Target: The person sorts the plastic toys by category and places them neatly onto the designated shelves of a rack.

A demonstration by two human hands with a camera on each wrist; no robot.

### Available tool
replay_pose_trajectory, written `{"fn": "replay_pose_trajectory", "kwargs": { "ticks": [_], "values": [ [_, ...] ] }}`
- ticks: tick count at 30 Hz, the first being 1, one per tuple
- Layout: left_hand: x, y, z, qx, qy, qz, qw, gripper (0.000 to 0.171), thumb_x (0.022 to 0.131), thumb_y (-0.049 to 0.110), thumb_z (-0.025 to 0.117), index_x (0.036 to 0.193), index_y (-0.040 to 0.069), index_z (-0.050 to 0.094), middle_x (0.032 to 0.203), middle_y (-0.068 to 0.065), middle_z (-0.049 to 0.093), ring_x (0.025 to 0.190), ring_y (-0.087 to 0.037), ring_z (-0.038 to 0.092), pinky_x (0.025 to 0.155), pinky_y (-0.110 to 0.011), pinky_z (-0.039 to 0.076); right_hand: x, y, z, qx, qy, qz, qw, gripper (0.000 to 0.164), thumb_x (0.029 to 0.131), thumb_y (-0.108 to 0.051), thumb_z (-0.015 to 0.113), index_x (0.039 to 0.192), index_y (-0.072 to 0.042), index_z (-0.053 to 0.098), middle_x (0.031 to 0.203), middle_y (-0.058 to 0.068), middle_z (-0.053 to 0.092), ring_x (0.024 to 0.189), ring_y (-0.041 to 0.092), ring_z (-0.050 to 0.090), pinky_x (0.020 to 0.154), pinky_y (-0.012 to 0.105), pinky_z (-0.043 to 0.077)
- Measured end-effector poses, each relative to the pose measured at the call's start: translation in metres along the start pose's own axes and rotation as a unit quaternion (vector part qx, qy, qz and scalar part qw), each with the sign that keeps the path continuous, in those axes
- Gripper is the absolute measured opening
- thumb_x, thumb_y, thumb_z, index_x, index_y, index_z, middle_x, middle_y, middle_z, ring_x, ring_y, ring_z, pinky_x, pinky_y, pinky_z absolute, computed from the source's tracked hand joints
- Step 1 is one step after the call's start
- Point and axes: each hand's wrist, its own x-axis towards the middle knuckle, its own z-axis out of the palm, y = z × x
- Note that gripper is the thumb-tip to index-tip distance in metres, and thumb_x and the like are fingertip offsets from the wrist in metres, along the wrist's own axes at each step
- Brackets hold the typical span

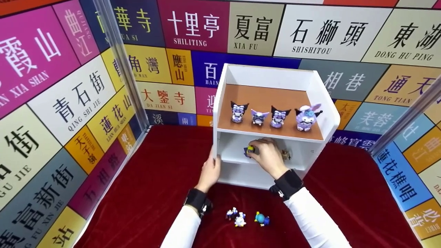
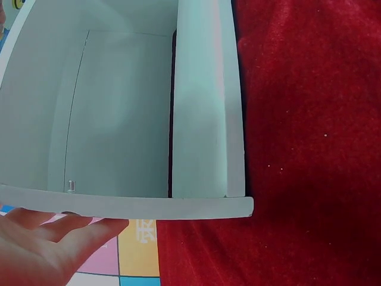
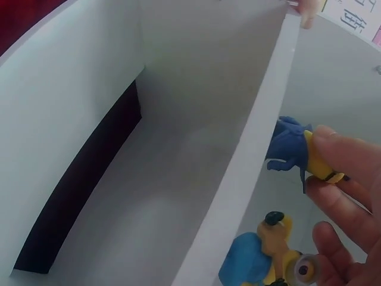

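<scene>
While right grip pinches figurine, narrowly parted

- I see a small figure, blue and yellow, which the thumb and fingers of the right hand pinch by its yellow part; the blue part points away from the grip.
- Just beside this grip, in the same compartment, there is a second figure, blue, yellow and brown, with round goggle.
- The white shelf unit surrounds the grip; the left hand touches its left side.
</scene>
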Motion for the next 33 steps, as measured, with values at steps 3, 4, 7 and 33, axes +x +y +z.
{"fn": "replay_pose_trajectory", "kwargs": {
  "ticks": [3, 4, 7, 33],
  "values": [
    [0.001, -0.001, 0.0, 0.002, 0.001, 0.001, 1.0, 0.056, 0.106, 0.026, 0.041, 0.16, 0.017, 0.027, 0.146, -0.024, 0.053, 0.104, -0.039, 0.068, 0.092, -0.054, 0.055, 0.0, 0.001, 0.001, -0.003, 0.002, -0.003, 1.0, 0.027, 0.076, -0.018, 0.086, 0.098, -0.006, 0.076, 0.094, 0.01, 0.077, 0.093, 0.03, 0.07, 0.097, 0.046, 0.047],
    [0.001, -0.001, 0.001, 0.001, 0.001, 0.004, 1.0, 0.056, 0.106, 0.026, 0.041, 0.16, 0.017, 0.027, 0.146, -0.024, 0.053, 0.105, -0.04, 0.068, 0.093, -0.055, 0.055, 0.0, 0.001, 0.001, -0.003, 0.002, -0.003, 1.0, 0.027, 0.076, -0.018, 0.086, 0.098, -0.006, 0.076, 0.094, 0.01, 0.077, 0.093, 0.03, 0.07, 0.097, 0.046, 0.047],
    [0.002, -0.001, 0.001, 0.0, 0.002, 0.008, 1.0, 0.056, 0.107, 0.026, 0.04, 0.16, 0.017, 0.026, 0.148, -0.023, 0.051, 0.113, -0.042, 0.066, 0.097, -0.056, 0.053, 0.001, 0.001, 0.001, -0.006, 0.003, -0.002, 1.0, 0.027, 0.076, -0.018, 0.086, 0.098, -0.006, 0.075, 0.095, 0.01, 0.077, 0.094, 0.031, 0.069, 0.096, 0.046, 0.047],
    [0.0, 0.0, 0.002, 0.005, 0.007, 0.01, 0.9999, 0.055, 0.106, 0.024, 0.04, 0.159, 0.014, 0.028, 0.149, -0.023, 0.05, 0.123, -0.041, 0.061, 0.102, -0.054, 0.05, -0.006, 0.001, -0.009, -0.031, -0.011, 0.007, 0.999, 0.046, 0.072, -0.024, 0.089, 0.111, -0.005, 0.074, 0.104, 0.012, 0.077, 0.104, 0.034, 0.067, 0.097, 0.046, 0.049]
  ]
}}
